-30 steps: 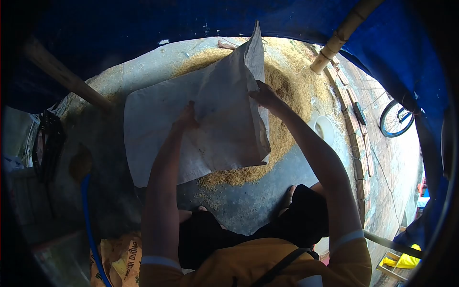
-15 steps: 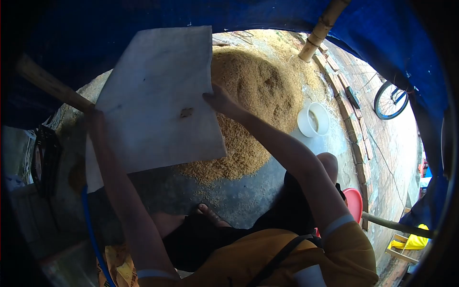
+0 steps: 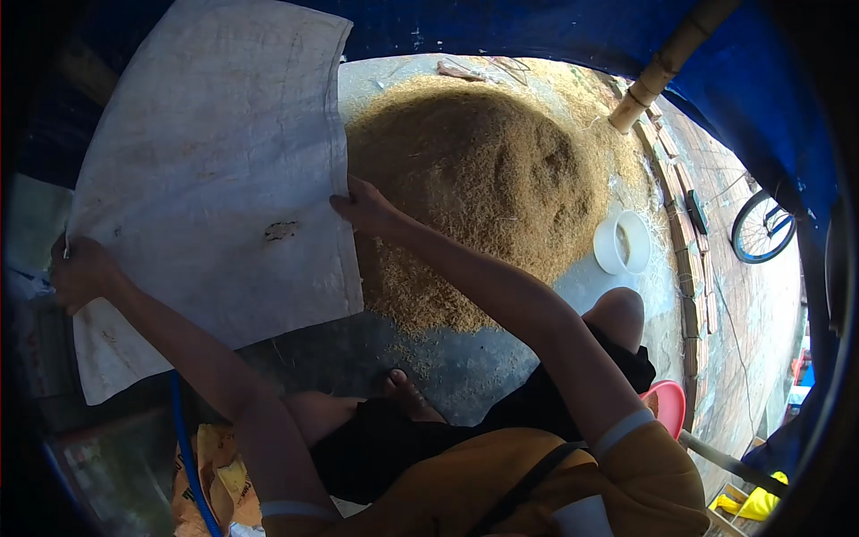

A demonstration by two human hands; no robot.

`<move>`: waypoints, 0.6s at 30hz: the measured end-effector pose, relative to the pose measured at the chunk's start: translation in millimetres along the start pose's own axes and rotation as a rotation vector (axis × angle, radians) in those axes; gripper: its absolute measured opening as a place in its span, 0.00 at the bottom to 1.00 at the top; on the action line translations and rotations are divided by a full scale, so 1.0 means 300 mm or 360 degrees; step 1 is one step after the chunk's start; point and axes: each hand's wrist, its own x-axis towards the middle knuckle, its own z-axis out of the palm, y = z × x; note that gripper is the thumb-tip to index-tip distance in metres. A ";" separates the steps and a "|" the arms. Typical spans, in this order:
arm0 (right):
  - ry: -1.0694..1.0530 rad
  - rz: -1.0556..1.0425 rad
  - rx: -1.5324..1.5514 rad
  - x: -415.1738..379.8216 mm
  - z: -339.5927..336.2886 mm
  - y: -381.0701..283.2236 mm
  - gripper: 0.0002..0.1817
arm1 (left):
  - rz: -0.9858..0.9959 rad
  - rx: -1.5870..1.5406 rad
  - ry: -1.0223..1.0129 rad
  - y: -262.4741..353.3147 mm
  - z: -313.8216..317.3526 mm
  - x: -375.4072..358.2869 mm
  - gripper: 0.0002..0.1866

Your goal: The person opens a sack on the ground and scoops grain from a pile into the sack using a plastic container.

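A white woven sack (image 3: pixel 215 161) is stretched between my hands, held up in front of me to the left. It looks flat, with a small brown torn or stained patch near its middle. My left hand (image 3: pixel 82 273) grips its left edge, fingers closed. On the opposite edge, my right hand (image 3: pixel 365 208) pinches the fabric. Behind and right of the sack lies a large heap of golden-brown husks or grain (image 3: pixel 474 188) on the grey floor, partly covered from view by the sack and my right forearm.
Right of the heap stands a translucent white tub (image 3: pixel 608 246). A row of bricks (image 3: pixel 689 268) borders the floor, with a bicycle wheel (image 3: pixel 763 228) beyond. A bamboo pole (image 3: pixel 671 64) and blue tarp (image 3: pixel 519 31) hang overhead. A blue hose (image 3: pixel 185 447) and printed orange bag (image 3: pixel 208 483) lie lower left.
Both hands have moved left with the sack, the left hand also downward. The view has shifted, and more of the heap shows at the sack's right.
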 end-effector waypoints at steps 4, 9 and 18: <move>0.0083 0.0181 -0.0066 -0.003 -0.028 0.073 0.18 | 0.0052 0.0184 -0.0382 0.058 0.055 -0.152 0.16; 0.0340 0.0871 0.0041 -0.092 -0.193 0.200 0.15 | 0.0897 -0.0675 -0.2268 0.018 0.404 -0.459 0.29; 0.0364 0.0738 -0.0256 -0.114 -0.173 0.167 0.15 | 0.1336 -0.1506 -0.2773 0.621 -0.102 -0.786 0.22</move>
